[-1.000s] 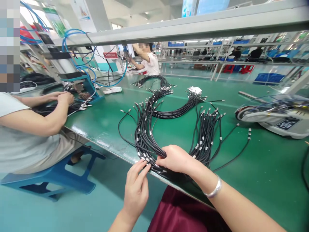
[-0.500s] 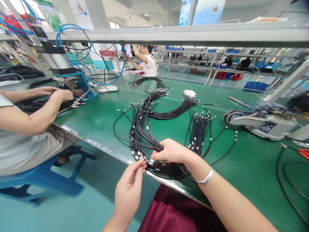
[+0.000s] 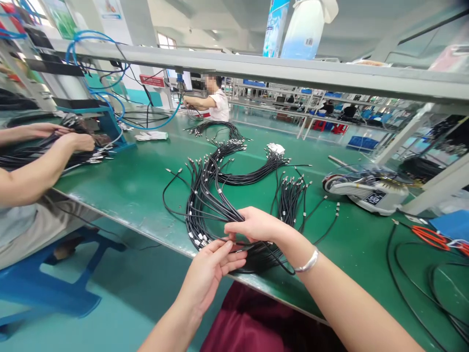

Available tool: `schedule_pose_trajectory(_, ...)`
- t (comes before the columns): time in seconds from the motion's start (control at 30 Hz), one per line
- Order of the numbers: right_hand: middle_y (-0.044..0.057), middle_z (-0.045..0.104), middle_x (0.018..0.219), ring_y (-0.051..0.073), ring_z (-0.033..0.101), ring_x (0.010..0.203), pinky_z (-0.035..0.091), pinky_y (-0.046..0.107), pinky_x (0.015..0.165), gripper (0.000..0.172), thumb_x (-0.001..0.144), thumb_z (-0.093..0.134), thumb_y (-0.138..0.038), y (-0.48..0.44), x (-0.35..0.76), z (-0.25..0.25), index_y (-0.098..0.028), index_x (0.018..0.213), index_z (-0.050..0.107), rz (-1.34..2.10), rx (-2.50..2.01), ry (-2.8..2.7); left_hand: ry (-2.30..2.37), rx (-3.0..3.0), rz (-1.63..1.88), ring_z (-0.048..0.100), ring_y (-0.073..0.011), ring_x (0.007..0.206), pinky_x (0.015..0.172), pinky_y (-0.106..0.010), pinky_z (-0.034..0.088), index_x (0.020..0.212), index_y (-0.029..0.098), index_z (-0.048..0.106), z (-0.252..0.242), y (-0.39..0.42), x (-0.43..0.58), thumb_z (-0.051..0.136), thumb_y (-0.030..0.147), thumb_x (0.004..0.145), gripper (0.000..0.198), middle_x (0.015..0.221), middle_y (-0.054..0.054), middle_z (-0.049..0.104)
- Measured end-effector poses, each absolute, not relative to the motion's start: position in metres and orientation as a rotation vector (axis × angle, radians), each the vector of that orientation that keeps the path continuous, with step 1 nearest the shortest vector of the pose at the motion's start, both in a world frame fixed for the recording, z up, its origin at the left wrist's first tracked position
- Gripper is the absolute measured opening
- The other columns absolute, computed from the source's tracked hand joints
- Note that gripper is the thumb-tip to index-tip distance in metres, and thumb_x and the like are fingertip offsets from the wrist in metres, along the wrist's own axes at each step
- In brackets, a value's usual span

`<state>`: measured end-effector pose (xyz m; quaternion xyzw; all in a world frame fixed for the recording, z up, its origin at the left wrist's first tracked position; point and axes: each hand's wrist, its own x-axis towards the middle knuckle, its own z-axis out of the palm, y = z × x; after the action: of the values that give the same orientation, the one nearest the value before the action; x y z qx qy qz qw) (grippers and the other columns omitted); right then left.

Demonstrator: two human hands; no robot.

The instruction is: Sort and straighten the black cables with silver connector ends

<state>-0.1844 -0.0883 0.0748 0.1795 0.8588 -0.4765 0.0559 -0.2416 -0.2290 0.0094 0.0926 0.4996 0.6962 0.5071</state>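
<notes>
Black cables [image 3: 192, 210] are bunched at the near edge of the green table [image 3: 120, 195]; some are pinched by the right hand [image 3: 259, 225]; whether any are pinched by the left hand [image 3: 210, 266], just beside, cannot be told.

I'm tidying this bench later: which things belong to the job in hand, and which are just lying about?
In hand:
black cables, bunched in the right hand, with the left hand at them

Apparently just lying about:
white glove on the green table
pale machine at the right
white-and-blue container on the shelf
</notes>
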Motion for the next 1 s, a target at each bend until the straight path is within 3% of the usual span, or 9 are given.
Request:
schedule_pose_trajectory(0.37, -0.003, 0.053, 0.066, 0.008, 0.048, 0.055, 0.042, 0.016, 0.044, 0.015, 0.066, 0.054, -0.026, -0.08, -0.178, 0.067, -0.017, 0.078, 0.056, -1.236, 0.338, 2.634, 1.302, 0.181, 1.751, 0.064, -0.0113, 0.071, 0.06, -0.018, 0.056, 0.095, 0.012, 0.056, 0.012, -0.232, -0.251, 0.065, 0.02, 0.07, 0.028, 0.082, -0.006, 0.063)
schedule_pose_trajectory(0.63, -0.004, 0.053, 0.065, 0.007, 0.045, 0.059, 0.035, 0.015, 0.048, 0.024, 0.068, 0.06, -0.038, -0.087, -0.183, 0.064, -0.015, 0.075, 0.056, -1.202, 0.378, 2.791, 1.35, 0.237, 1.723, 0.048, -0.0049, 0.05, 0.027, -0.017, 0.038, 0.094, 0.013, 0.061, 0.017, -0.229, -0.249, 0.066, 0.029, 0.067, 0.032, 0.078, -0.002, 0.053)
schedule_pose_trajectory(0.8, -0.003, 0.059, 0.074, 0.009, 0.05, 0.06, 0.038, 0.017, 0.051, 0.022, 0.063, 0.059, -0.026, -0.079, -0.178, 0.076, -0.017, 0.083, 0.054, -1.059, 0.447, 2.812, 1.304, 0.202, 1.777, 0.047, -0.0036, 0.046, 0.025, -0.015, 0.031, 0.095, 0.015, 0.061, 0.029, -0.223, -0.267, 0.063, 0.026, 0.069, 0.028, 0.077, 0.0, 0.052)
schedule_pose_trajectory(1.0, -0.001, 0.06, 0.072, 0.012, 0.052, 0.062, 0.038, 0.019, 0.051, 0.019, 0.061, 0.059, -0.02, -0.061, -0.171, 0.114, -0.017, 0.08, 0.058, -0.713, 0.501, 2.718, 1.274, 0.126, 1.913, 0.051, -0.0023, 0.049, 0.034, -0.011, 0.037, 0.089, 0.014, 0.06, 0.041, -0.223, -0.298, 0.062, 0.02, 0.071, 0.019, 0.077, 0.0, 0.056)
